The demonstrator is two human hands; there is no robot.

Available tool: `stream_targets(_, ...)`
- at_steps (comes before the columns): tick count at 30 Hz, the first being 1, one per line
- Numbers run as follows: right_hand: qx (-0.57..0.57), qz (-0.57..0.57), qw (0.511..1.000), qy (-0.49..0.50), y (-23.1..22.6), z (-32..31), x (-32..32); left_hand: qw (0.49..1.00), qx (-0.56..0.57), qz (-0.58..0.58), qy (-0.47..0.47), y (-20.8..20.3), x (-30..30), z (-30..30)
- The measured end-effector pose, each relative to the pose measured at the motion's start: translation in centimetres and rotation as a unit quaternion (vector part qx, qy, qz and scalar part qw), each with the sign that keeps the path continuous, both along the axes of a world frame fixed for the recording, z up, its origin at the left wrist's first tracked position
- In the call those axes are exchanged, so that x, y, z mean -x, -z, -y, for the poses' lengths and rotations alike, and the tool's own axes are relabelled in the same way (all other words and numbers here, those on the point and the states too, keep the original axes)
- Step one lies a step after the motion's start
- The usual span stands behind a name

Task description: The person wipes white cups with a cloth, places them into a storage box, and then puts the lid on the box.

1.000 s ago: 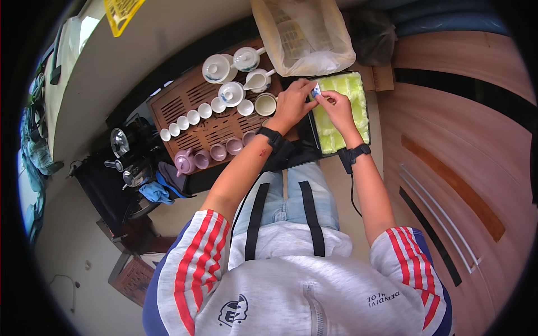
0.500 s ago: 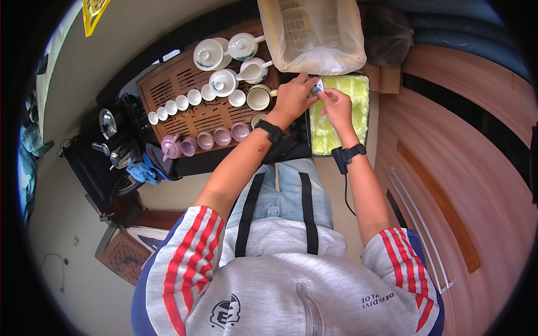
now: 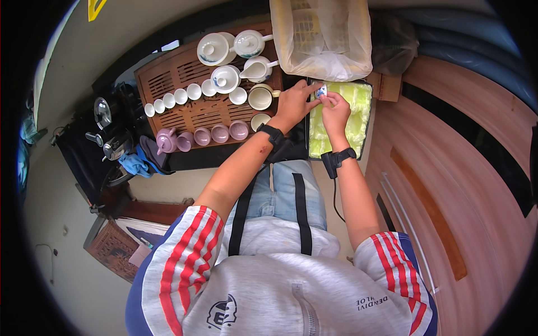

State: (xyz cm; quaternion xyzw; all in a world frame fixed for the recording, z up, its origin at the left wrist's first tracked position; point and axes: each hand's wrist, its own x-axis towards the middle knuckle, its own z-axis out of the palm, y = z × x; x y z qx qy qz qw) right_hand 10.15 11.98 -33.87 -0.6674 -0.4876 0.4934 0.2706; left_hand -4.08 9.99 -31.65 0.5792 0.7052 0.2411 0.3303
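Above the far part of a box lined with shiny yellow-green padding [image 3: 346, 127], my two hands meet at a small white piece with a blue pattern [image 3: 321, 91]. It is too small and too covered by fingers to tell its kind. My left hand [image 3: 292, 105] reaches in from the left, its thumb and forefinger closed about the piece. From the near side, my right hand [image 3: 336, 112] pinches it between thumb and fingertips. Beside my left hand, on a slotted wooden tea tray [image 3: 190, 120], are a cream mug [image 3: 260, 97] and a small cream cup [image 3: 260, 121].
On the tray stand a lidded white teapot [image 3: 249, 42], a spouted pitcher [image 3: 257, 69], several small white cups [image 3: 180, 96] and a pink teapot [image 3: 166, 140] with pink cups [image 3: 219, 133]. A plastic-lined bin [image 3: 325, 42] stands beyond the box. A metal kettle [image 3: 116, 147] is at left.
The view has shifted slightly. Both hands stay together over the padded box, and more of the piece's blue pattern shows between the fingers.
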Motion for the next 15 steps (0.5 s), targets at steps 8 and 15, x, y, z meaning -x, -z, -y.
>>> stream_targets(8,0.010,0.036,0.999,-0.005,-0.2,0.3,0.6,0.999,-0.032,0.003,-0.027,0.6,-0.2,0.7)
stream_targets(15,0.019,-0.002,1.000,0.015,-1.4,-0.4,-0.4,0.998,-0.008,0.002,-0.065,0.4,-1.2,0.9)
